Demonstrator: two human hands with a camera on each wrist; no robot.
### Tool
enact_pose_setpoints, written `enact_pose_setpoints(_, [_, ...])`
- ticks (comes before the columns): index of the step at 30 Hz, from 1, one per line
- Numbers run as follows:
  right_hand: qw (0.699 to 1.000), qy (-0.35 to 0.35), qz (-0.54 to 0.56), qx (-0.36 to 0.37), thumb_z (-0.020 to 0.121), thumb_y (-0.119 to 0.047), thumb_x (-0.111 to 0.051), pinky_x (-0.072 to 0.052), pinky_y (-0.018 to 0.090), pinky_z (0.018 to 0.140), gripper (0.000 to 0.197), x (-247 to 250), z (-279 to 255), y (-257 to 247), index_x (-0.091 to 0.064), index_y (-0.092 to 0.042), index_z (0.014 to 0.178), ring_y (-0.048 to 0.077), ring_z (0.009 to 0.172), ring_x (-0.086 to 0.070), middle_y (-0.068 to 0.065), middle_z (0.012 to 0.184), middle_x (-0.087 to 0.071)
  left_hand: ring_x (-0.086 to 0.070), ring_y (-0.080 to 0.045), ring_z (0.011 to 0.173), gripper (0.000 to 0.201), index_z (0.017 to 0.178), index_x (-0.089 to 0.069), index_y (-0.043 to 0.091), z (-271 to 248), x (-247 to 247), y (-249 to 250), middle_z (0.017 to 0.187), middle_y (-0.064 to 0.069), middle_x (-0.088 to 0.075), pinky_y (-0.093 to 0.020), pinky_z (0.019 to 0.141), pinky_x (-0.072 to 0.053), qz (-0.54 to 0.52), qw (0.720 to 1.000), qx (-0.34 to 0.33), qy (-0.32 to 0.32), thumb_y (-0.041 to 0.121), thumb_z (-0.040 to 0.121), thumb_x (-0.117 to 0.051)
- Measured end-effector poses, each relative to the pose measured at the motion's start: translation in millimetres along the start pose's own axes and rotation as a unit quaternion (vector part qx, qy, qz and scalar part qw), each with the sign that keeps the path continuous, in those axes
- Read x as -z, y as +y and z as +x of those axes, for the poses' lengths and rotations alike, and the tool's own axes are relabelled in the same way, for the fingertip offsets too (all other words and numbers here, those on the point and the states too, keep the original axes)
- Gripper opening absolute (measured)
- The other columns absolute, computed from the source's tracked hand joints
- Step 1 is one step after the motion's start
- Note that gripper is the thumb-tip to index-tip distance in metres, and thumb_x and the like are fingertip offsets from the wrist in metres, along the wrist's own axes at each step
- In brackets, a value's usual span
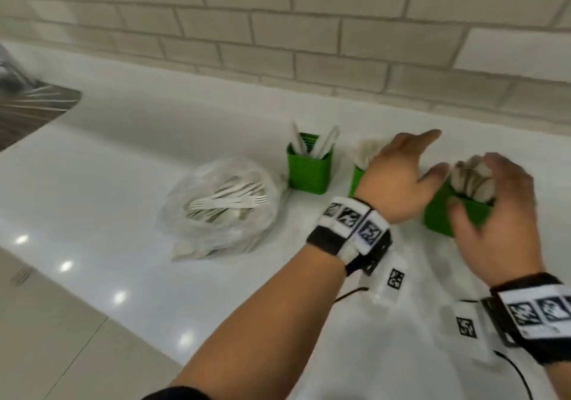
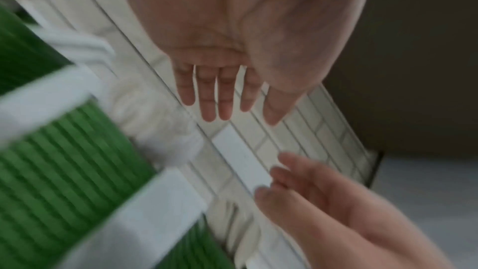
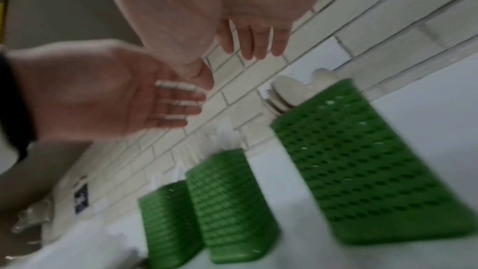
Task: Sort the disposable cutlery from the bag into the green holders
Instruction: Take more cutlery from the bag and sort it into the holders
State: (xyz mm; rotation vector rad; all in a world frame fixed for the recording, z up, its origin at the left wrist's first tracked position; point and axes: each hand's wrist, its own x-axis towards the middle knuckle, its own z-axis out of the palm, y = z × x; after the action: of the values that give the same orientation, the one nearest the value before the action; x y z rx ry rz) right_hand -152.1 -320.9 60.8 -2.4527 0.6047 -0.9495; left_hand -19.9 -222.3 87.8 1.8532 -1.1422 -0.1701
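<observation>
Three green perforated holders stand in a row on the white counter. The left holder (image 1: pixel 309 172) has a few white handles sticking up. The middle holder (image 1: pixel 357 180) is mostly hidden behind my left hand (image 1: pixel 408 171). The right holder (image 1: pixel 445 217) is full of pale spoons (image 1: pixel 472 180). My left hand hovers with straight fingers (image 2: pixel 214 99) and holds nothing. My right hand (image 1: pixel 497 202) hangs spread over the right holder (image 3: pixel 362 161), its fingers (image 3: pixel 253 46) straight and empty. A clear plastic bag (image 1: pixel 222 211) with white forks lies left of the holders.
A tiled wall (image 1: pixel 309 29) runs close behind the holders. A metal sink (image 1: pixel 27 112) sits at the far left. The counter's front edge (image 1: pixel 92 313) runs diagonally at the lower left. All views are motion-blurred.
</observation>
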Motion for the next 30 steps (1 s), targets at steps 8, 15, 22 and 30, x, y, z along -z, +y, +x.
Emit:
enact_pose_setpoints(8, [0.948,-0.254,0.135,0.139,0.09,-0.008,-0.063,-0.047,0.019,0.083,0.021,-86.8,2.2,-127.8,-0.066,-0.016,0.109,0.003,0.092,-0.059,-0.005,0.101,-0.067,-0.044,-0.029,0.127,0.01,0.093,-0.072,0.032,-107.6,191.4,-131.4,0.127,-0.007,-0.056,-0.042,0.106,-0.034,0.261,0.93,0.235,0.11,0.032,0.083,-0.068])
enact_pose_setpoints(15, [0.856,-0.485,-0.037,0.174,0.077,-0.02,-0.077,-0.046,0.032,0.095,0.05,-226.0,34.2,-233.0,-0.059,-0.014,0.124,0.023,0.111,-0.059,0.004,0.121,-0.061,-0.048,-0.033,0.126,0.074,0.146,-0.039,0.033,-143.8,237.7,-187.0,0.14,-0.012,-0.033,-0.033,0.106,-0.037,0.181,0.898,0.391,-0.086,0.017,0.082,-0.074])
enact_pose_setpoints(22, [0.747,-0.54,-0.306,0.238,0.062,-0.057,-0.081,-0.036,0.043,0.1,0.083,-271.7,45.7,-247.7,-0.05,-0.017,0.128,0.028,0.12,-0.045,0.004,0.128,-0.048,-0.042,-0.026,0.13,0.07,0.149,-0.037,0.017,-151.2,256.2,-204.7,0.142,-0.011,-0.039,-0.017,0.098,-0.028,0.14,0.95,0.273,-0.051,-0.009,0.085,-0.048])
enact_pose_setpoints(30, [0.764,-0.5,-0.277,0.3,0.081,-0.042,-0.067,-0.032,0.037,0.094,0.06,-267.6,27.0,-247.1,-0.049,-0.024,0.135,0.023,0.115,-0.046,0.002,0.123,-0.053,-0.05,-0.021,0.119,0.063,0.141,-0.048,0.015,-156.4,256.6,-215.4,0.129,-0.009,-0.047,-0.008,0.094,-0.028,0.075,0.977,0.198,-0.007,-0.014,0.085,-0.042])
